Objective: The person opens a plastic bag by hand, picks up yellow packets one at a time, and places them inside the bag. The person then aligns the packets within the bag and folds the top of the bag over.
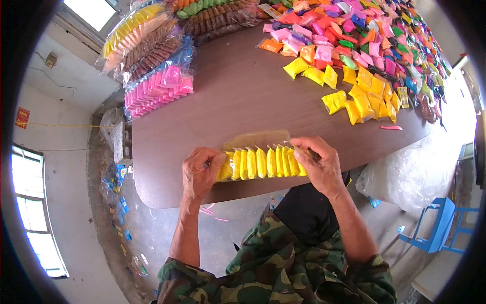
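Observation:
Near the front edge of the table [228, 104], a clear plastic bag [260, 138] holds a row of several small yellow packets [261, 163] standing side by side. My left hand [201, 169] is closed on the bag's left end, thumb and fingers pinched together. At the opposite end my right hand [320, 164] is also closed, gripping the bag's upper right corner beside the last packet. The open flap of the bag spreads flat on the tabletop behind the row. Part of the end packets is hidden by my fingers.
Loose yellow packets [362, 99] lie at the right, before a large heap of mixed-colour packets [349, 38]. Filled bags [159, 88] are stacked at the back left. A pink plastic knife [391, 127] lies near the right edge. A blue stool [438, 225] stands on the floor.

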The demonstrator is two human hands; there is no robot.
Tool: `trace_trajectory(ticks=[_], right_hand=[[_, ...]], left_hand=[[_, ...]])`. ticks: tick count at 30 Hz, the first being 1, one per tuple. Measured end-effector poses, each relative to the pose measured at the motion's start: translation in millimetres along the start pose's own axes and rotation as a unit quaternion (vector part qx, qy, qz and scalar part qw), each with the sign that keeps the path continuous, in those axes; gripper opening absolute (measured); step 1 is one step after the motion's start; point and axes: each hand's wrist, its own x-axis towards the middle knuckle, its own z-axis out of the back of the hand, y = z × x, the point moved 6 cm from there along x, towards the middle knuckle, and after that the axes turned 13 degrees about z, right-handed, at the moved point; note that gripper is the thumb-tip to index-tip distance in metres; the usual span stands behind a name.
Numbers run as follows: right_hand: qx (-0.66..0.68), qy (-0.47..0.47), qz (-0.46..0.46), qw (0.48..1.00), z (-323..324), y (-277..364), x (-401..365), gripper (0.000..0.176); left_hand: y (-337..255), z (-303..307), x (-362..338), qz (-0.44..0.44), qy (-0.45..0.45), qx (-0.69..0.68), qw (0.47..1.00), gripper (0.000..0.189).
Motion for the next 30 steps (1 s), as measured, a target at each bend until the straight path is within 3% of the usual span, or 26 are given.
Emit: trace_trajectory(ticks=[15,19,22,28,30], right_hand=[[0.062,0.020,0.068,0.996,3,-1,-1,0.010],[0.069,0.027,0.074,0.994,0,-3,0,0.013],[0.072,0.031,0.065,0.995,0,-3,-1,0.015],[0.063,0.039,0.062,0.995,-1,-2,0,0.016],[0.064,0.040,0.064,0.995,0,-2,0,0.017]], left_hand=[[4,7,-6,-0.016,-0.018,-0.020,1.000,0.012],[5,9,-8,0.018,-0.027,-0.038,0.999,0.017],[-4,14,-3,-0.031,-0.016,0.034,0.999,0.023],[-13,21,4,0.037,0.053,0.051,0.997,0.033],[-16,22,11,0.012,0.074,0.046,0.996,0.042]])
